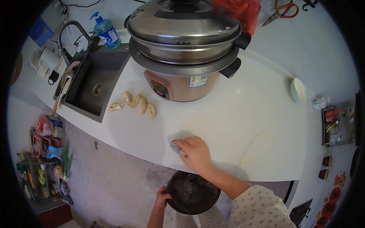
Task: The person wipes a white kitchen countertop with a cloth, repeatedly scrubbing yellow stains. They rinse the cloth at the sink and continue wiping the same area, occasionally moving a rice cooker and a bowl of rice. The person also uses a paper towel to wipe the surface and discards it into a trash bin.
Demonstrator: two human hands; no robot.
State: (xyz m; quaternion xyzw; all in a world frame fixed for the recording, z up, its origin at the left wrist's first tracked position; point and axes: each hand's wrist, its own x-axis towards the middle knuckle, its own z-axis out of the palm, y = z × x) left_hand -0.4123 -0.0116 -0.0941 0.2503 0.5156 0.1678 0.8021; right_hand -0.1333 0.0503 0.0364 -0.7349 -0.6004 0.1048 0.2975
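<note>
My right hand (196, 152) presses a small grey wad (175, 146), perhaps a cloth or scouring pad, onto the white countertop (225, 119) near its front edge. Below that edge, my left hand (162, 197) grips the rim of a dark round pan or basin (192, 196). The vessel's inside faces up and carries whitish smears. Beyond my right hand, several uncooked dumplings (143, 105) lie close together beside the sink. Yellow specks (249, 160) dot the counter to the right of my forearm.
A lidded steel steamer (185, 51) sits on an electric cooker (185, 88) at the back. Left are a grey sink (91, 82), a faucet (61, 42) and a blue pump bottle (108, 32). A pale bowl (298, 89) stands far right. Scissors (281, 12) hang on the wall.
</note>
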